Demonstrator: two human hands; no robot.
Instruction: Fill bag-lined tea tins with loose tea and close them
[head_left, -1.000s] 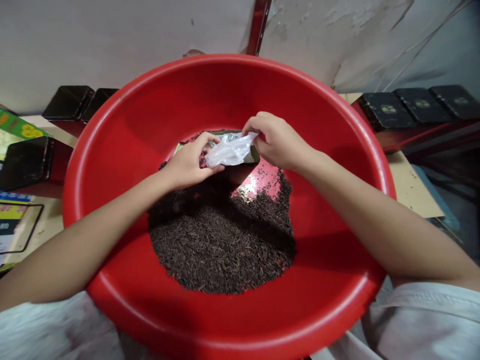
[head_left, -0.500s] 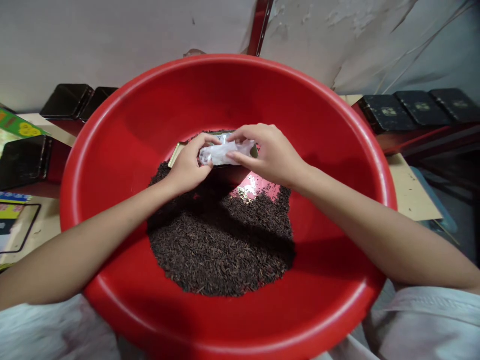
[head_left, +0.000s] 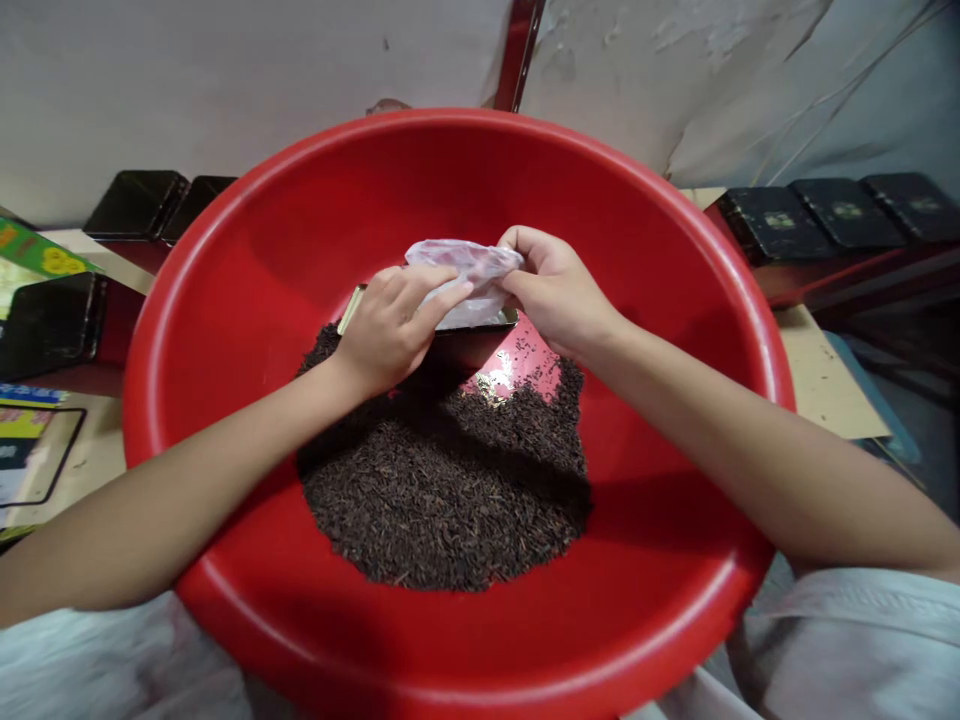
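A clear plastic bag point(head_left: 480, 268) rises from the open mouth of a rectangular tin point(head_left: 472, 347), which stands in a large red basin point(head_left: 652, 260). Pinched between the thumb and fingers of my right hand point(head_left: 559, 290) is the bag's right edge. My left hand point(head_left: 394, 325) is closed on the near left side of the bag, at the tin's rim; its thumb is partly hidden. Dark loose tea leaves point(head_left: 450, 500) cover the basin's floor in front of the tin and around it. The inside of the bag is hard to make out.
Dark-lidded tins point(head_left: 52, 325) stand left of the basin, and a row of similar tins point(head_left: 776, 225) stands to its right. Wooden boards point(head_left: 825, 385) lie beside the basin. A worn wall point(head_left: 247, 80) with a red metal post point(head_left: 519, 55) rises behind.
The bag has been pulled up and spread wider above the tin. My right hand has turned and now pinches its edge, while my left fingers reach further across it.
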